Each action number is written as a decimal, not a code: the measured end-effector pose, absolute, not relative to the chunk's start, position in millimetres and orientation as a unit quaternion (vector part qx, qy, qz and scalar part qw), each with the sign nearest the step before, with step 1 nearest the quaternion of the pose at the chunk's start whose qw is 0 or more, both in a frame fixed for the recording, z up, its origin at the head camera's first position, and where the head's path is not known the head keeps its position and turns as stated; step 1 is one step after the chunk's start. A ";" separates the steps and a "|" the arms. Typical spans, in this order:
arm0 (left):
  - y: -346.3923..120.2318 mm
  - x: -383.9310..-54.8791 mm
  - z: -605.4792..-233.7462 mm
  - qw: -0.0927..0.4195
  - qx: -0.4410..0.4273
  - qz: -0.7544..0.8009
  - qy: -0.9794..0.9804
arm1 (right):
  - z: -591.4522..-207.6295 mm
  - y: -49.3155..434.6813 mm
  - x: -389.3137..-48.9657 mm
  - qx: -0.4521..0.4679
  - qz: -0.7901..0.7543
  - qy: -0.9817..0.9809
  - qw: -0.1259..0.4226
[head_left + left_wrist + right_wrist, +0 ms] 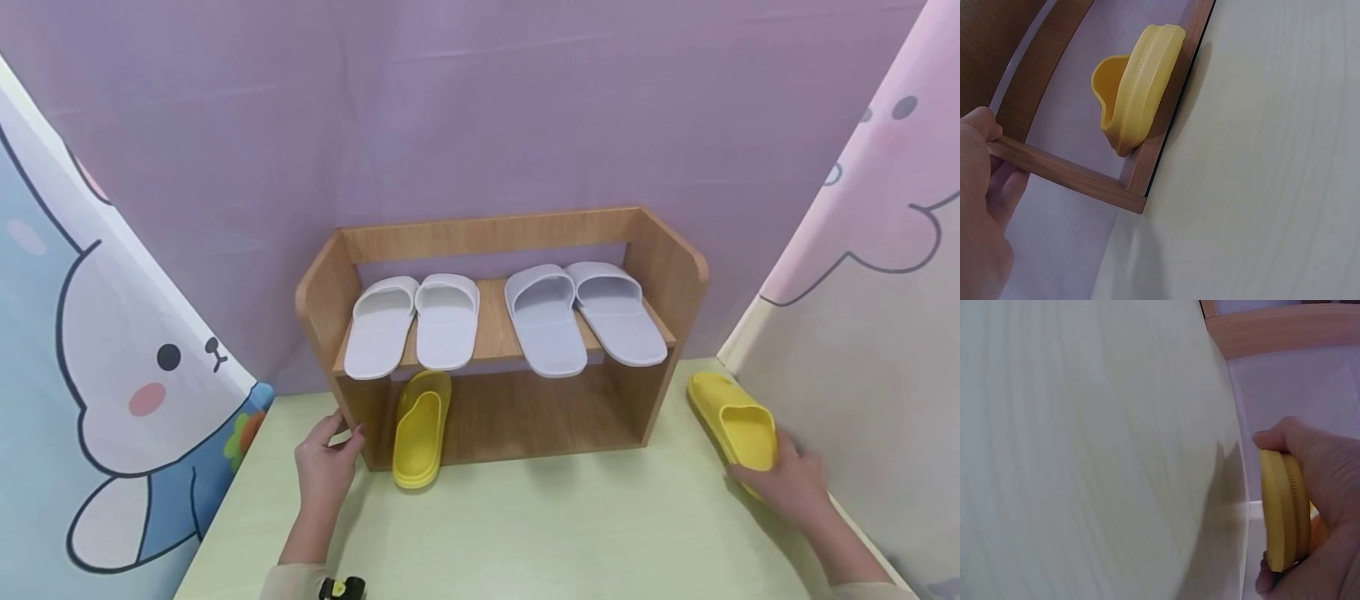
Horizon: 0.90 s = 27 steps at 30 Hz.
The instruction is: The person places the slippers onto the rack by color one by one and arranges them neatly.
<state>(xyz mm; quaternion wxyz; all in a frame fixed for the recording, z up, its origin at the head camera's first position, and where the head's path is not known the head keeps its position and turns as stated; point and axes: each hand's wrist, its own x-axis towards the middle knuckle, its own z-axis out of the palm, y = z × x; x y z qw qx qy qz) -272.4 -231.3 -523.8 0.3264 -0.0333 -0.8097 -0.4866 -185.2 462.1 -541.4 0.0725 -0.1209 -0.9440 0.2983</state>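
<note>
A small wooden shoe rack stands on the pale table. With thumb and fingers on either side, my left hand grips the front edge of its left side panel. On the rack's lower level, at the left, sits a yellow slipper, its sole end jutting a little past the front edge. My right hand holds the other yellow slipper by its heel end, to the right of the rack. Its toe points away from me. The fingers under that slipper are mostly hidden.
Two pairs of white slippers fill the upper shelf, one pair on the left and one on the right. A purple cloth backdrop hangs behind the rack. Cartoon-printed cloths flank the table on both sides.
</note>
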 end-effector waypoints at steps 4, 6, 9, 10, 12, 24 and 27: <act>-231.2 -272.2 -524.1 0.332 -0.039 -0.486 -0.807 | -544.5 462.1 -188.2 -0.121 0.302 -0.939 0.111; -231.3 -272.3 -523.9 0.332 -0.039 -0.486 -0.808 | -545.1 460.8 -189.7 -0.122 0.299 -0.938 0.128; -231.5 -272.1 -523.3 0.330 -0.037 -0.486 -0.808 | -543.0 455.7 -191.7 -0.125 0.295 -0.935 0.154; -231.4 -271.9 -523.0 0.330 -0.037 -0.487 -0.808 | -542.1 453.8 -192.1 -0.127 0.296 -0.933 0.163; -231.2 -271.4 -522.6 0.329 -0.035 -0.489 -0.808 | -539.7 448.7 -192.2 -0.132 0.300 -0.928 0.176; -230.3 -270.0 -522.7 0.327 -0.035 -0.485 -0.810 | -535.7 433.1 -197.7 -0.158 0.310 -0.898 0.271; -230.0 -269.8 -521.9 0.325 -0.032 -0.484 -0.812 | -532.2 428.7 -199.7 -0.168 0.318 -0.885 0.295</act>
